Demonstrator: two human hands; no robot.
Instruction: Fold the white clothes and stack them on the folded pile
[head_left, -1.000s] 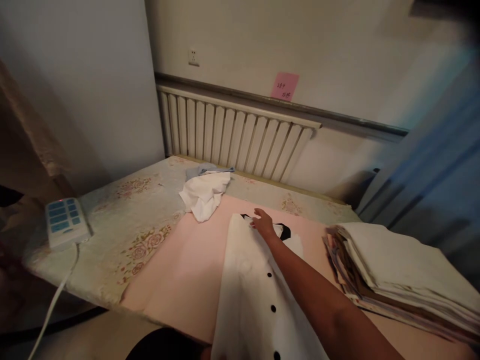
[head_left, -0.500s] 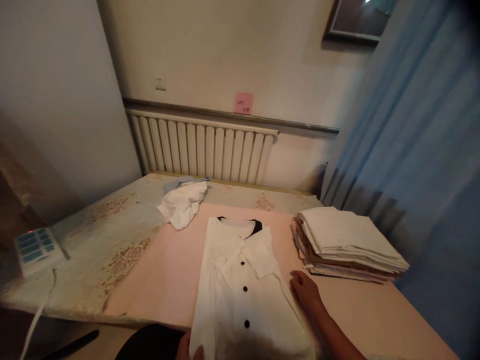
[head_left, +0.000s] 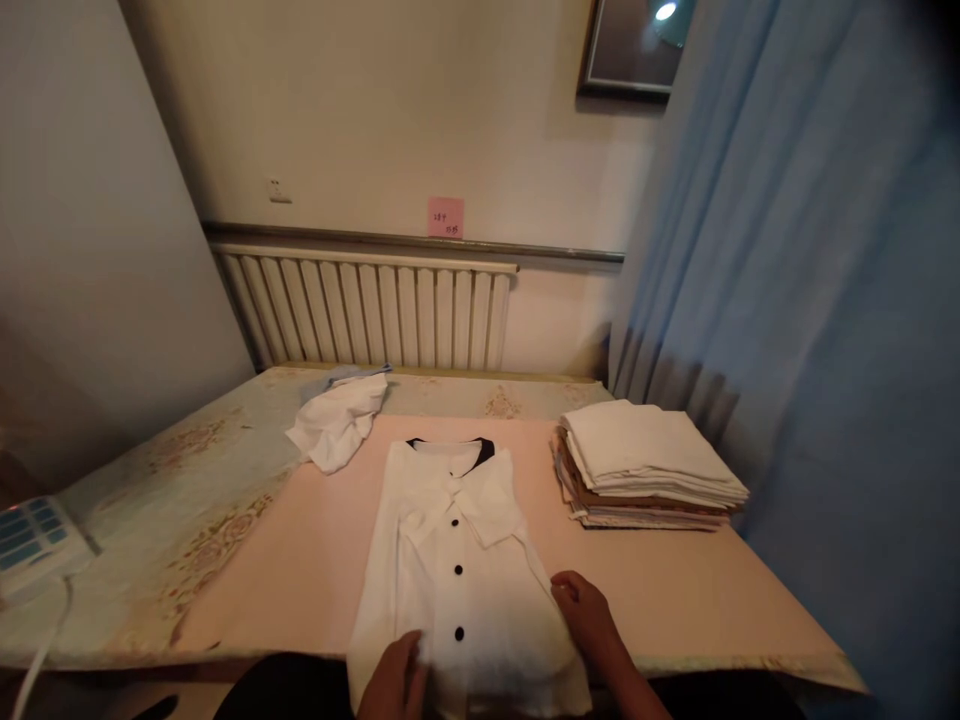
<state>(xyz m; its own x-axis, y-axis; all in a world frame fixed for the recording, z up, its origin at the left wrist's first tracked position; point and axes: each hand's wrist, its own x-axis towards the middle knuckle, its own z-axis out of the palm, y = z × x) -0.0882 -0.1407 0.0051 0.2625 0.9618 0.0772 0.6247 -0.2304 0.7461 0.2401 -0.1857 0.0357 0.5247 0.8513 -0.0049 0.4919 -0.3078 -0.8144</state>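
A white shirt point(head_left: 487, 600) with a black-trimmed collar, a bow at the neck and black buttons lies front up, collar away from me. My left hand point(head_left: 395, 682) rests over its lower left part, fingers stretched forward and slightly apart. At the shirt's right edge, my right hand point(head_left: 589, 612) has its fingers curled against the fabric, seemingly pinching the side. The lower hem runs off the near side of the picture.
A pink cloth point(head_left: 315, 560) covers part of the flowered bed covering point(head_left: 225, 530). To the right stands a stack of folded clothes point(head_left: 652, 460). A crumpled white garment point(head_left: 341, 420) lies at back left. A white power strip point(head_left: 37, 545) with a cord sits far left, beside the bed's edge.
My left hand has moved up and inward from the shirt's left edge onto its front. My right hand stays by the right edge. The camera view has turned slightly right.
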